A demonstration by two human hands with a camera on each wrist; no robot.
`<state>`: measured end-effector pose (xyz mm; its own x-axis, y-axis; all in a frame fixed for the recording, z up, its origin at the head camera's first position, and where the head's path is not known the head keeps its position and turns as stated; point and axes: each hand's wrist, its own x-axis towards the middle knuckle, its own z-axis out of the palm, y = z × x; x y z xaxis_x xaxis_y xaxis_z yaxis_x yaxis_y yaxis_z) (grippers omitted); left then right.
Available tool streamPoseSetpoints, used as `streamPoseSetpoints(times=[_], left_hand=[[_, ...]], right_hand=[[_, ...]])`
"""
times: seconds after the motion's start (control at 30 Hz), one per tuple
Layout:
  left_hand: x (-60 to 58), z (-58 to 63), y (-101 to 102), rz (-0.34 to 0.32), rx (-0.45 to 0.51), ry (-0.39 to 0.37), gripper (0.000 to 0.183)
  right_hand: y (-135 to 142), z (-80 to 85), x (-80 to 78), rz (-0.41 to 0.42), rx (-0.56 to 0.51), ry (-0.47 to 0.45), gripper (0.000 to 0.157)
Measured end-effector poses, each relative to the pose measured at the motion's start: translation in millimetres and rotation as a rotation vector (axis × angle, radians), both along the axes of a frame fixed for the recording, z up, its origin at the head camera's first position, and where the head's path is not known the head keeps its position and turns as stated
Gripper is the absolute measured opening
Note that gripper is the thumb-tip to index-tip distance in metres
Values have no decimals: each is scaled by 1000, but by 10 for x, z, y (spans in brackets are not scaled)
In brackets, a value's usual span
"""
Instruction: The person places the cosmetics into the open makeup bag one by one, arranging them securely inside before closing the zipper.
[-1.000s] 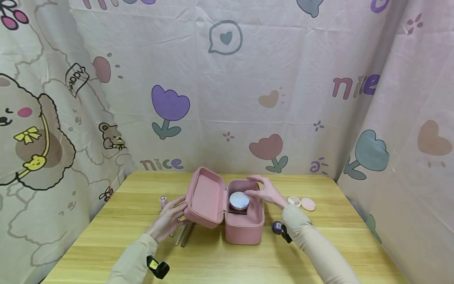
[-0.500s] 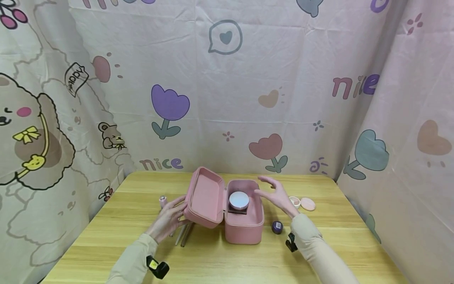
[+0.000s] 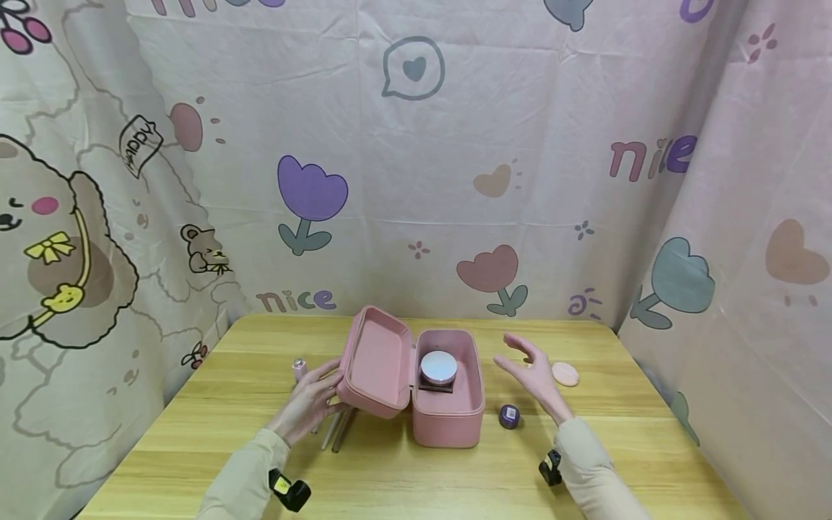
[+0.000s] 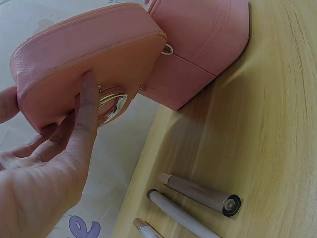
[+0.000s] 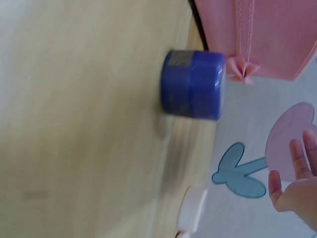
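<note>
A pink cosmetic case stands on the table with its lid swung out to the left. My left hand holds that lid by its outer end; in the left wrist view, fingers lie on its outer face and edge. Inside the case, a round compact with a pale shiny top sits over a dark flat item. My right hand hovers right of the case, fingers spread and holding nothing. Nearest it are a purple-blue jar and a low white round container, mostly hidden in the head view.
A pale pink round disc lies on the wooden table at the right. Several slender tubes lie beneath and left of the lid, near a small pink-capped bottle. A patterned curtain hangs behind and at both sides.
My right hand has drawn back from over the case to the right, now in front of the white round container. My left hand and the lid have stayed put.
</note>
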<state>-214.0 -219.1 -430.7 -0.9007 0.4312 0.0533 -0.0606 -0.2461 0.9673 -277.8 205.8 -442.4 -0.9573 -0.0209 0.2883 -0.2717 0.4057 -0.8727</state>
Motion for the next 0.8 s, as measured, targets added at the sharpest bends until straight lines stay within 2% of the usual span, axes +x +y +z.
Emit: streamPoseSetpoints(times=[0.03, 0.2, 0.27, 0.47, 0.6, 0.8], left_hand=[[-2, 0, 0, 1, -1, -1, 65], [-14, -18, -2, 1, -6, -1, 65], [-20, -27, -3, -3, -3, 0, 65], [-22, -44, -4, -15, 17, 2, 65], [-18, -46, -6, -16, 19, 6, 66], [-22, -41, -8, -22, 25, 15, 66]], right_hand=[[5, 32, 48, -9, -5, -5, 59], [137, -24, 100, -49, -21, -8, 58], [223, -124, 62, -72, -23, -1, 59], [398, -184, 120, -165, 23, -4, 63], [488, -208, 125, -198, 121, -24, 63], [546, -224, 95, -240, 372, -71, 64]])
